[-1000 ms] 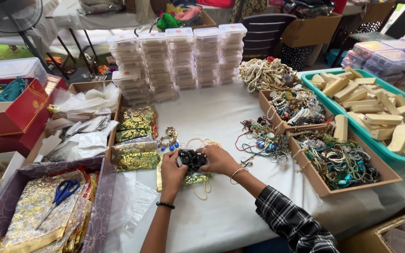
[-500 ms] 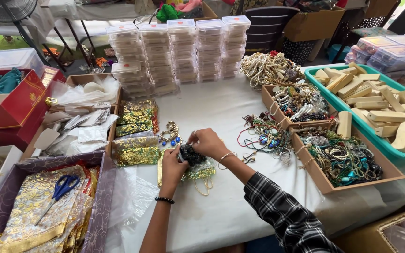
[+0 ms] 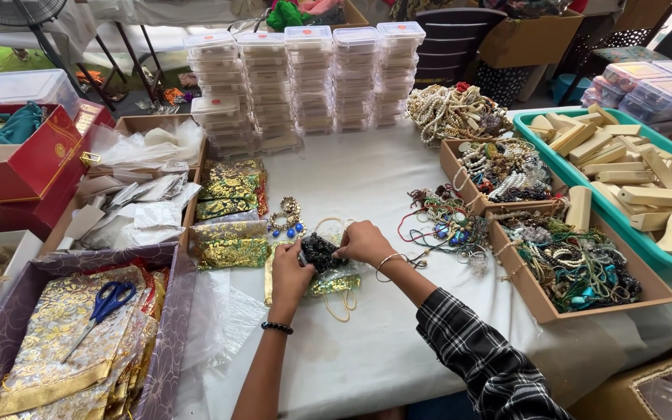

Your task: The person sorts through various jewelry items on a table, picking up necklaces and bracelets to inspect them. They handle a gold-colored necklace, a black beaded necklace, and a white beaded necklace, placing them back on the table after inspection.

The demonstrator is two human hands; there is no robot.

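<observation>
Two hands, left [image 3: 291,274] and right [image 3: 363,242], each closed on one black bead bundle [image 3: 320,252]; one pair of scissors [image 3: 103,305]; desk [image 3: 367,179].

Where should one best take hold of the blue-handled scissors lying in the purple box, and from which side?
Grip the scissors by the blue handle loops, coming from above. The loops lie uppermost on the gold fabric pouches, toward the far end of the purple box, while the blades point down toward the near left corner. Both hands, left hand and right hand, are busy with a dark beaded bundle.
</observation>
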